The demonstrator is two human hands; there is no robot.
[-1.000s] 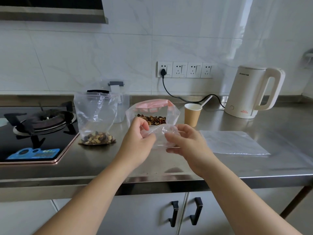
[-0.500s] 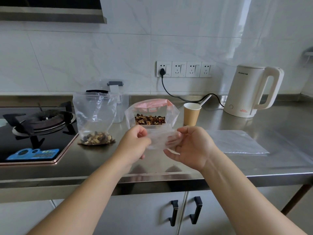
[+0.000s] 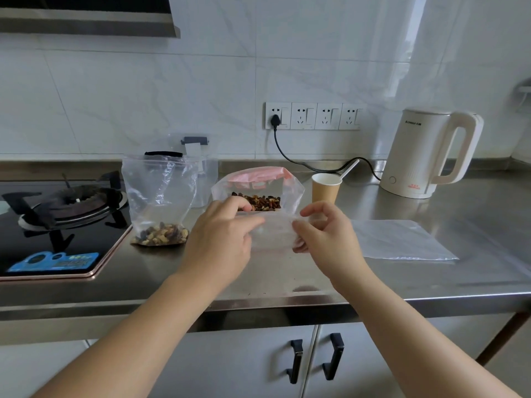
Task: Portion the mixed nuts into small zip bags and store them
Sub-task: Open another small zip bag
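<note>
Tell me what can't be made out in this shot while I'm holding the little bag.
Head view only:
- Small zip bag: empty or not, and its zip's state, lost in the clear film between left hand and right hand.
- Big nut bag: lower part hidden behind both hands.
- Clear container: contents blurred behind the portioned bag.
- Kettle label: too small.

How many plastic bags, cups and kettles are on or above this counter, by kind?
Plastic bags: 4: held small zip bag, portioned bag, pink-topped nut bag, flat bag
Paper cups: 1
Kettles: 1
Total: 6
</note>
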